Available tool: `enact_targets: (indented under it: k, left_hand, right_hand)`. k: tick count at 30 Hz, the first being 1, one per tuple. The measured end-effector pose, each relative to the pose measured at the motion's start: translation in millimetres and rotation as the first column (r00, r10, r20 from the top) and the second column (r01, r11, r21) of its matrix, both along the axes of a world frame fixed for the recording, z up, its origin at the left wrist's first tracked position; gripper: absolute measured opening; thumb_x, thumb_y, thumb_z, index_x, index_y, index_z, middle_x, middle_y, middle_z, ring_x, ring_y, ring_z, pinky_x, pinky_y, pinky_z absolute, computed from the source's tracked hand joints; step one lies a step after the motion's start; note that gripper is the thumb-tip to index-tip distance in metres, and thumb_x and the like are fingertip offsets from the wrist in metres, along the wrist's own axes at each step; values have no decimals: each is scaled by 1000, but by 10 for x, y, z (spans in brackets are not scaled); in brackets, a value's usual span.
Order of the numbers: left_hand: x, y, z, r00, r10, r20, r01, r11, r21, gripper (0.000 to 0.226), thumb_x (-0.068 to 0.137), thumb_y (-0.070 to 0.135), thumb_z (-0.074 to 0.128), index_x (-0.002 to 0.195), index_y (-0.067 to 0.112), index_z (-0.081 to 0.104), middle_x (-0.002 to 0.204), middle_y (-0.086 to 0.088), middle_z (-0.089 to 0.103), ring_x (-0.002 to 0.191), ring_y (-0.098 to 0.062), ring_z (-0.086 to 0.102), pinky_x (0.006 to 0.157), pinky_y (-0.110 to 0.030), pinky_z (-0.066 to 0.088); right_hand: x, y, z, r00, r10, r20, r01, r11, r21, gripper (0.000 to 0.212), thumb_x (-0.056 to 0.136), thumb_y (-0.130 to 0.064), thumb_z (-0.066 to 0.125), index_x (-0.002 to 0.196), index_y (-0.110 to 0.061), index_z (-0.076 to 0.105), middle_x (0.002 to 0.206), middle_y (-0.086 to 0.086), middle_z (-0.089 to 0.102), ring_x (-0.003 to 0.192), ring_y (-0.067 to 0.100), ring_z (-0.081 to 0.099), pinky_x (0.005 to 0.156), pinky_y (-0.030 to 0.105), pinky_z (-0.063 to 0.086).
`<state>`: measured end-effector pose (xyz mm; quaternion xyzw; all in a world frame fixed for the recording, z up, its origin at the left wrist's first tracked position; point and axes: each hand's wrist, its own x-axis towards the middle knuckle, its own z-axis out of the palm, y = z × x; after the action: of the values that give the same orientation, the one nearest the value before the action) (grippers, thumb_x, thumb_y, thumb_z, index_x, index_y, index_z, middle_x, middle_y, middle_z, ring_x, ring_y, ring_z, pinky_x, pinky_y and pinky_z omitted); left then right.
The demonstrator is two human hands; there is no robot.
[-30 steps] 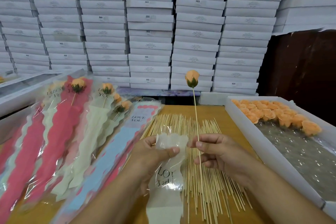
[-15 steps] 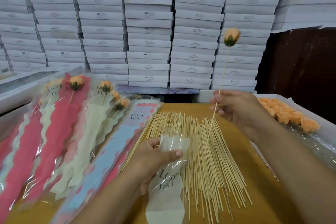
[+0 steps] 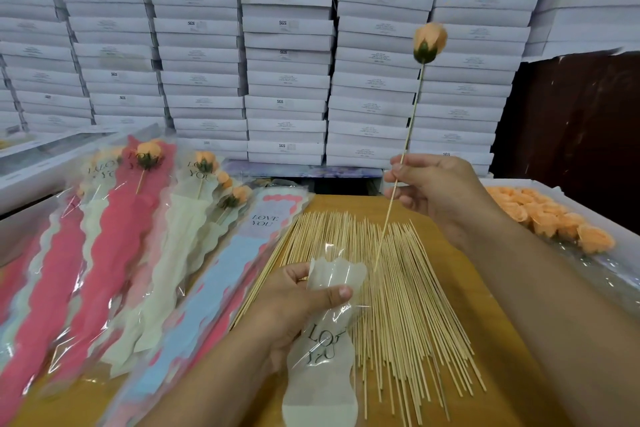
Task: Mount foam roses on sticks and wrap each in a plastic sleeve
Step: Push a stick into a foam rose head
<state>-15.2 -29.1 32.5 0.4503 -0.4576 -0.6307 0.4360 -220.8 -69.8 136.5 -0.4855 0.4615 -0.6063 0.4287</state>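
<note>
A peach foam rosebud (image 3: 430,40) with a green calyx tops a thin bamboo stick (image 3: 408,135) pinched by the right hand (image 3: 438,191), its lower tip near the mouth of the frosted, wavy-edged plastic sleeve (image 3: 323,333). The left hand (image 3: 298,308) grips that sleeve above a fan of loose bamboo skewers (image 3: 391,288) on the wooden table (image 3: 512,350).

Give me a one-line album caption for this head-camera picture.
Right hand aims a stick-mounted peach foam rose at the plastic sleeve held by the left hand, above spare sticks.

Both forearms are bare, left hand (image 3: 294,302) and right hand (image 3: 436,191) ungloved.
</note>
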Motion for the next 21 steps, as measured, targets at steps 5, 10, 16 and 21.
enact_targets:
  k: [5,10,16,21]
  left_hand:
    - [-1,2,0,1000,13,-20,-13,1000,11,76,49,12,92,119,1,65,99,-22,76,89,-41,74,73,-46,60]
    - [-10,18,19,999,20,-35,-19,999,27,68,56,9,89,120,1,65,99,-23,75,88,-42,74,73,-47,61]
    - [8,39,46,995,-6,-100,9,999,35,36,76,5,79,109,-4,70,100,-25,75,80,-35,75,62,-40,61]
    - [8,31,42,993,-17,-116,19,1000,21,32,76,10,79,105,-2,73,99,-25,75,77,-32,75,64,-40,60]
  right_hand:
    - [49,33,-159,999,47,-23,-46,998,47,9,93,-4,65,100,-6,69,74,3,76,62,16,72,47,17,50]
    - [145,61,-293,996,76,-41,-73,995,69,6,94,-6,66,97,-8,70,76,5,76,64,18,73,47,18,50]
    - [272,73,-409,989,120,-85,-112,989,98,5,94,-9,67,97,-11,71,83,6,78,68,18,75,50,18,52]
    - [305,75,-475,986,125,-110,-113,988,108,6,91,-10,70,97,-11,72,81,4,78,69,13,74,51,16,51]
